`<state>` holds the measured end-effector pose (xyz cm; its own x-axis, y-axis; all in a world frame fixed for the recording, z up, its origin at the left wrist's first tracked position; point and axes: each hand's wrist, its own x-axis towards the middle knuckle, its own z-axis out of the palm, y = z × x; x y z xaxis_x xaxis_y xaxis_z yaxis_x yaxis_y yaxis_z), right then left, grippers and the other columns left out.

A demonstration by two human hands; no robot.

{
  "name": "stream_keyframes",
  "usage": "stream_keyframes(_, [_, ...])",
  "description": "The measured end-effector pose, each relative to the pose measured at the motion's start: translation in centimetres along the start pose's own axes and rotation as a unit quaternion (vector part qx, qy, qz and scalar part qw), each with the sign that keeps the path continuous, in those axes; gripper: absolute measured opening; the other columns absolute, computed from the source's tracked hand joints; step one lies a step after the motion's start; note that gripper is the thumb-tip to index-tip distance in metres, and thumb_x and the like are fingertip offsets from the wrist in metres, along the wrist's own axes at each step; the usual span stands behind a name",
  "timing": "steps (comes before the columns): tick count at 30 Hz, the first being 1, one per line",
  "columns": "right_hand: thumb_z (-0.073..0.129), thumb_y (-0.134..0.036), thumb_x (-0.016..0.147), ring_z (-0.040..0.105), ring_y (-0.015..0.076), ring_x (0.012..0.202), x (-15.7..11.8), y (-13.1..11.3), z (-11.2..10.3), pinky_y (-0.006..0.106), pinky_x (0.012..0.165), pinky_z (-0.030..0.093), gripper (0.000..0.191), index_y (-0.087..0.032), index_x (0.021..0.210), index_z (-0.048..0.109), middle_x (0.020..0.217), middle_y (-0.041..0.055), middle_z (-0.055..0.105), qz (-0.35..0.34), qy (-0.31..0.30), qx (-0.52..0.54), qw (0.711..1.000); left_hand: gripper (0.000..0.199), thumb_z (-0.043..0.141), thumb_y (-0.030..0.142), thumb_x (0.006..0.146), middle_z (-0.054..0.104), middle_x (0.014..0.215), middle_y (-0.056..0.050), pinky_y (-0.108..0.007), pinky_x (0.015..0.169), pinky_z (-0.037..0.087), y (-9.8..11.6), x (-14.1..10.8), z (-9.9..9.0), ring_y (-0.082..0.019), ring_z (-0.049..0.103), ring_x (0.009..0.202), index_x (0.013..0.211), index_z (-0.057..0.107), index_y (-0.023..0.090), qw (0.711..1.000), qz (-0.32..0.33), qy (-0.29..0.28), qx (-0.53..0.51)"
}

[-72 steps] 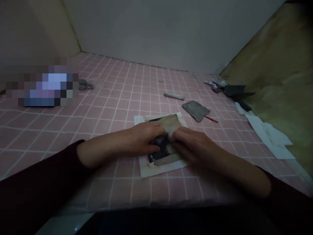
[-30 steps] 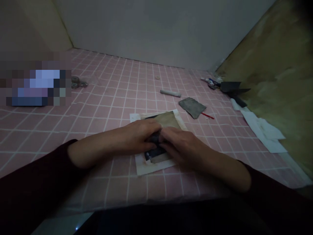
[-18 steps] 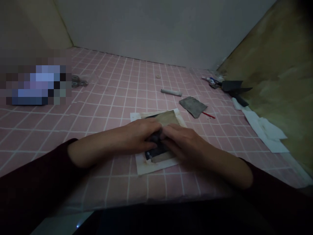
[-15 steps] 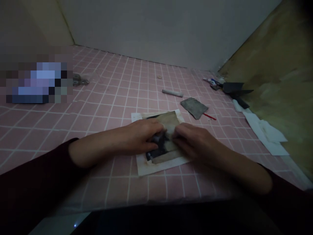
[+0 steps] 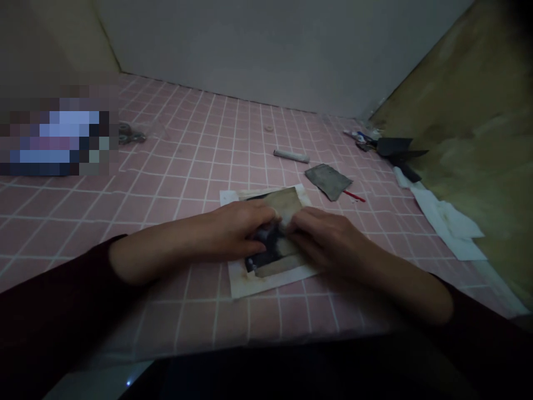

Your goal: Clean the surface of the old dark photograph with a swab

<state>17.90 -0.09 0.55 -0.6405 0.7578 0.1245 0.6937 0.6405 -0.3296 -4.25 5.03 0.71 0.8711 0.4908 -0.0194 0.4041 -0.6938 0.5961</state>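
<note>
A dark-and-beige picture (image 5: 266, 256) on a sheet of white paper (image 5: 245, 289) lies near the front of the table. My left hand (image 5: 239, 230) rests over its left half, thumb apart from the fingers and pressing on the picture. From the right, my right hand (image 5: 322, 230) reaches over the picture with its fingertips pinched close to the left fingertips. Whatever sits in that pinch is too small and dark to make out. Just beyond the right hand lies a piece of grey sandpaper-like sheet (image 5: 328, 182), with a thin red stick (image 5: 355, 196) poking out beside it.
A pale tube (image 5: 291, 156) and a small ring (image 5: 268, 128) lie farther back on the pink checked cloth (image 5: 200, 150). Dark sheets and tools (image 5: 393, 147) sit by the right wall, near white paper strips (image 5: 445, 222). Tape rolls (image 5: 131, 135) lie at left beside a blurred-out patch.
My right hand has shifted slightly left, closer to the left fingertips. The whole view has moved a little; the picture and the left hand keep their places relative to each other.
</note>
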Motion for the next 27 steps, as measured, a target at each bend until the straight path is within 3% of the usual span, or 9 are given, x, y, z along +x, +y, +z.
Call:
stream_keyframes(4, [0.045, -0.013, 0.092, 0.053, 0.0149, 0.075, 0.5, -0.7, 0.3, 0.027, 0.067, 0.041, 0.009, -0.018, 0.087, 0.051, 0.084, 0.0034, 0.057, -0.034, -0.010, 0.040, 0.999, 0.008, 0.057, 0.017, 0.077, 0.052, 0.084, 0.000, -0.026, 0.064, 0.036, 0.0, -0.1, 0.1, -0.013, 0.049, 0.072, 0.083, 0.052, 0.017, 1.000, 0.000, 0.020, -0.005])
stream_keyframes(9, [0.048, -0.012, 0.089, 0.051, 0.0144, 0.070, -0.1, 0.1, -0.7, 0.027, 0.064, 0.039, 0.009, -0.018, 0.084, 0.051, 0.080, 0.0025, 0.054, 0.026, -0.016, 0.002, 1.000, 0.011, 0.059, 0.015, 0.077, 0.052, 0.082, 0.001, -0.025, 0.064, 0.036, 0.1, -0.1, -0.1, -0.012, 0.048, 0.070, 0.082, 0.050, 0.018, 1.000, 0.003, -0.004, -0.005])
stream_keyframes(15, [0.045, -0.011, 0.090, 0.051, 0.0139, 0.072, 0.5, -0.9, 0.1, 0.026, 0.065, 0.040, 0.009, -0.018, 0.086, 0.049, 0.084, 0.0030, 0.055, -0.039, -0.026, 0.044, 0.998, 0.008, 0.057, 0.016, 0.079, 0.053, 0.086, -0.001, -0.026, 0.066, 0.037, 0.0, -0.2, 0.1, -0.013, 0.051, 0.075, 0.084, 0.052, 0.017, 1.000, 0.006, 0.015, -0.002])
stream_keyframes(20, [0.048, -0.011, 0.087, 0.051, 0.0146, 0.069, 0.0, 0.1, -0.5, 0.027, 0.063, 0.039, 0.009, -0.018, 0.082, 0.049, 0.079, 0.0026, 0.054, 0.028, -0.020, -0.010, 0.999, 0.011, 0.057, 0.014, 0.077, 0.053, 0.086, 0.000, -0.025, 0.064, 0.036, 0.2, 0.0, 0.0, -0.012, 0.050, 0.073, 0.086, 0.053, 0.017, 1.000, 0.000, -0.006, -0.002])
stream_keyframes(27, [0.044, -0.009, 0.087, 0.051, 0.0149, 0.071, 0.9, -0.7, 0.0, 0.027, 0.065, 0.040, 0.011, -0.019, 0.086, 0.047, 0.083, 0.0036, 0.056, -0.028, -0.026, 0.017, 0.999, 0.010, 0.059, 0.016, 0.078, 0.053, 0.087, -0.001, -0.026, 0.065, 0.037, 0.2, 0.0, 0.0, -0.014, 0.050, 0.075, 0.086, 0.052, 0.016, 1.000, -0.003, 0.015, -0.004])
